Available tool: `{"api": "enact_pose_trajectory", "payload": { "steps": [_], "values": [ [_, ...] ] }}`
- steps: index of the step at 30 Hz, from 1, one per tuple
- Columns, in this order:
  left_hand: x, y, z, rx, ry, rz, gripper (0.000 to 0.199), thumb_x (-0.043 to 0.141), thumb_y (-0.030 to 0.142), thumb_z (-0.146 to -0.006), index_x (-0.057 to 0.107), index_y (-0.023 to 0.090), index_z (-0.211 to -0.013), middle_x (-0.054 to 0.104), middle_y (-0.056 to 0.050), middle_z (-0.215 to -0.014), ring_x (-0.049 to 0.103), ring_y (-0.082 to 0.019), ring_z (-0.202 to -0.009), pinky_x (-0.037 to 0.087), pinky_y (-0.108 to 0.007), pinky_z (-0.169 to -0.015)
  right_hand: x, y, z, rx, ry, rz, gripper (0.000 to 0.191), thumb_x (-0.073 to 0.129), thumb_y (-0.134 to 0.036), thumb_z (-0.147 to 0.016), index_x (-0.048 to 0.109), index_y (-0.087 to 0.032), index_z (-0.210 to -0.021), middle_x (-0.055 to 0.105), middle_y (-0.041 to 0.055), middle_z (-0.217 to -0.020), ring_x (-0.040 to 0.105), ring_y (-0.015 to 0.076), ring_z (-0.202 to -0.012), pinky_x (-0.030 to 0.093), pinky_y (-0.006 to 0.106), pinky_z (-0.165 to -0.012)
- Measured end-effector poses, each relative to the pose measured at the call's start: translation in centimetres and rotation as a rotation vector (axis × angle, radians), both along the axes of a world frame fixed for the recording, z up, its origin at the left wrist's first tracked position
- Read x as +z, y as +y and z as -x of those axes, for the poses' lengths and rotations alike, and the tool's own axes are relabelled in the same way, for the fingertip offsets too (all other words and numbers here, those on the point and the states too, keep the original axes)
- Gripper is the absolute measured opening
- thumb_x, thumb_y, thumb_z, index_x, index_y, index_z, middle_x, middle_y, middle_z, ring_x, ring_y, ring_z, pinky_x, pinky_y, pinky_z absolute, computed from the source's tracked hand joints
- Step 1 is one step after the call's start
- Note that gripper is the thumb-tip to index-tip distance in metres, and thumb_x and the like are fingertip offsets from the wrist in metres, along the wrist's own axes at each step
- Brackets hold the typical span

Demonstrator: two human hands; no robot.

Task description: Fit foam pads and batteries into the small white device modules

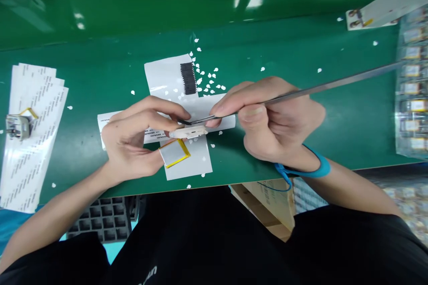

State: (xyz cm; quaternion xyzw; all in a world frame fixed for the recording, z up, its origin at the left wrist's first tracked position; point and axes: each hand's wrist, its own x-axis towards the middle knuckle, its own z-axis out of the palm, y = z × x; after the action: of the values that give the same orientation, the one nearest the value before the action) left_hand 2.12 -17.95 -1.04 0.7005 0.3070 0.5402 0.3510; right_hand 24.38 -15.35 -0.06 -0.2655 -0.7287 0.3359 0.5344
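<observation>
My left hand is closed on a small white plastic part, pinched between thumb and fingers. A flat silver battery pouch with yellow tape hangs just below that part, beside my thumb. My right hand grips long metal tweezers, whose tips point left and meet a small black strip at the white part's upper edge. Whether the tips are closed on the strip I cannot tell. Beneath both hands lie white printed sheets and a pale sheet bearing a row of black strips.
Small white tabs lie scattered over the green table. Printed label sheets with a small device on top are at left. At right stand a clear tray of parts and a metal bracket. A cardboard box sits below the edge.
</observation>
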Motion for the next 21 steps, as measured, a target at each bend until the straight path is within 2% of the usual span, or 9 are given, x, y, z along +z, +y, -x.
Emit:
{"api": "enact_pose_trajectory", "payload": {
  "steps": [4,9,12,16,21],
  "values": [
    [0.2,0.0,0.0,0.002,-0.007,0.014,0.018,0.090,0.024,-0.083,0.083,0.025,-0.100,0.083,-0.007,-0.101,0.079,-0.022,-0.083,0.062,-0.033,-0.065,-0.3,0.3,-0.3,0.054,0.014,-0.119,0.029,0.058,-0.019,-0.107,0.070,-0.020,-0.081,0.083,0.0036,-0.085,0.082,0.0163,-0.075,0.071,0.027,-0.066],
    [0.3,0.0,0.2,-0.034,0.040,0.017,0.017,0.091,0.024,-0.084,0.082,0.024,-0.097,0.080,-0.010,-0.109,0.077,-0.023,-0.092,0.063,-0.034,-0.071,-0.1,0.0,-0.9,0.023,-0.192,-0.145,0.023,0.051,-0.027,-0.113,0.071,-0.024,-0.103,0.083,-0.0003,-0.091,0.082,0.0140,-0.083,0.071,0.029,-0.079],
    [-0.1,-0.1,0.2,-0.026,0.035,0.010,0.018,0.091,0.021,-0.082,0.082,0.023,-0.097,0.079,-0.010,-0.108,0.075,-0.022,-0.088,0.061,-0.033,-0.065,0.2,-0.3,-1.0,0.047,-0.186,-0.124,0.025,0.051,-0.030,-0.113,0.071,-0.023,-0.101,0.082,-0.0002,-0.090,0.081,0.0127,-0.084,0.070,0.026,-0.082],
    [-0.1,-0.3,0.2,-0.008,0.054,0.037,0.022,0.094,0.025,-0.080,0.083,0.028,-0.099,0.078,-0.005,-0.098,0.072,-0.019,-0.077,0.058,-0.030,-0.057,0.3,-0.4,-0.9,0.057,-0.186,-0.112,0.026,0.049,-0.027,-0.113,0.071,-0.022,-0.101,0.081,0.0014,-0.087,0.080,0.0123,-0.082,0.069,0.026,-0.080],
    [0.6,-0.5,0.2,0.002,0.069,0.113,0.018,0.091,0.026,-0.084,0.083,0.028,-0.100,0.079,-0.005,-0.099,0.073,-0.020,-0.079,0.057,-0.030,-0.059,0.2,-0.4,-0.9,0.026,-0.172,-0.149,0.027,0.051,-0.028,-0.113,0.072,-0.019,-0.097,0.080,0.0011,-0.087,0.079,0.0116,-0.081,0.070,0.025,-0.083]
  ]
}}
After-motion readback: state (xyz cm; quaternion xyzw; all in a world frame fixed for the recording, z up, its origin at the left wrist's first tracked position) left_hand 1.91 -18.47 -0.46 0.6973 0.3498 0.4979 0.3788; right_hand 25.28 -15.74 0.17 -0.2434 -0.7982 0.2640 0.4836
